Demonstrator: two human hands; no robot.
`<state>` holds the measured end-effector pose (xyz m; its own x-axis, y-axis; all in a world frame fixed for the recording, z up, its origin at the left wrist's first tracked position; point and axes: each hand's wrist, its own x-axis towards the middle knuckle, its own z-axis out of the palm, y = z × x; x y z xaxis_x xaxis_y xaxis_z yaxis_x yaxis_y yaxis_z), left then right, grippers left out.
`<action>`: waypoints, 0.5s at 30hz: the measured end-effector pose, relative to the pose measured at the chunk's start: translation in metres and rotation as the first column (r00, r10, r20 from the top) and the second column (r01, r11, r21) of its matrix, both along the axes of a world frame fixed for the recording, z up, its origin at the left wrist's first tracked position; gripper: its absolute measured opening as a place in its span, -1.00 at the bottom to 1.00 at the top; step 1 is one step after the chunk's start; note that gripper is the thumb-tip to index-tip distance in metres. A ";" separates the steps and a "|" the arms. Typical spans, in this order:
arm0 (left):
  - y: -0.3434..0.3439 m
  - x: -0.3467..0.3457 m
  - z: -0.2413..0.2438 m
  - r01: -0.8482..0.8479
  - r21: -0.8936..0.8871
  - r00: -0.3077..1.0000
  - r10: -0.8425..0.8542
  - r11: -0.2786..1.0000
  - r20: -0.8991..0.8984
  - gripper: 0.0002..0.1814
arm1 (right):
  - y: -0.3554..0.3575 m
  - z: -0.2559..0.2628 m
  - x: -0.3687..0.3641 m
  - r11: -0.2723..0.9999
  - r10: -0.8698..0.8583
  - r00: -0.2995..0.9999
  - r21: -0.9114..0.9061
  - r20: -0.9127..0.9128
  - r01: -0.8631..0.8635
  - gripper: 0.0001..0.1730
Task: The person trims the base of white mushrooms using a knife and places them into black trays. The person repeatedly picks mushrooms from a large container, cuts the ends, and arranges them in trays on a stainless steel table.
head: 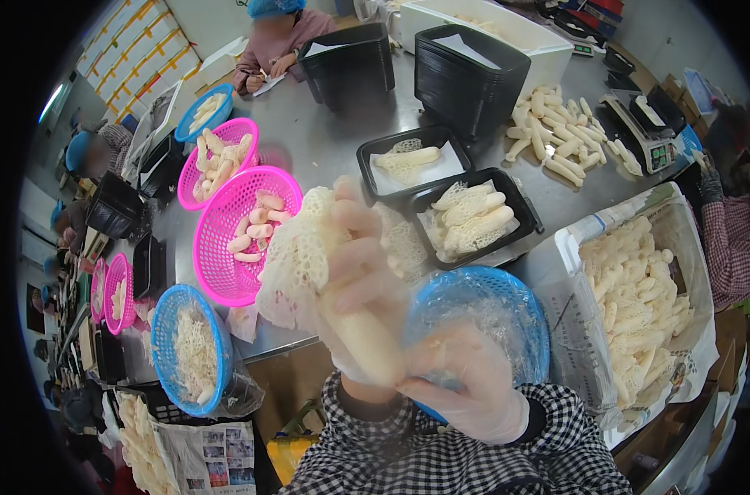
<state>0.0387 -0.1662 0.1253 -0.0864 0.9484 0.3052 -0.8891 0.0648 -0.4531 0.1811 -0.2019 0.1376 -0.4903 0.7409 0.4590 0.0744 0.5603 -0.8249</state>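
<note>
My left hand [365, 247], blurred and in a thin clear glove, grips a pale bamboo mushroom [362, 337]. Its lacy net skirt [303, 247] hangs over the fingers, while the smooth thick stem slants down toward me. At the stem's lower end my right hand [474, 377], also gloved, pinches with thumb and fingertips. Beyond my hands, a black plastic tray [529, 232] holds several netted mushrooms [474, 216] side by side. Behind it, another black tray [362, 162] has one mushroom [412, 159] on white paper. Part of a loose net [399, 241] shows beside my left hand.
A blue basket [538, 328] with a plastic liner sits below my right hand. At right stands a newspaper-lined foam box [573, 260] full of mushrooms. Pink baskets [205, 260] and a blue basket of scraps [161, 346] are at left. Stacked black trays [467, 86] and a scale [644, 142] stand farther back.
</note>
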 end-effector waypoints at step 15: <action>0.000 -0.002 -0.012 -0.017 0.028 0.999 0.018 0.999 -0.045 -0.10 | -0.011 -0.006 -0.004 0.956 0.013 0.976 -0.283 -0.216 -0.075 -0.81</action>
<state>0.0371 -0.1657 0.1137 -0.0884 0.9379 0.3354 -0.9097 0.0611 -0.4108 0.1770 -0.2126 0.1315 -0.4411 0.8366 0.3250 -0.1372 0.2950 -0.9456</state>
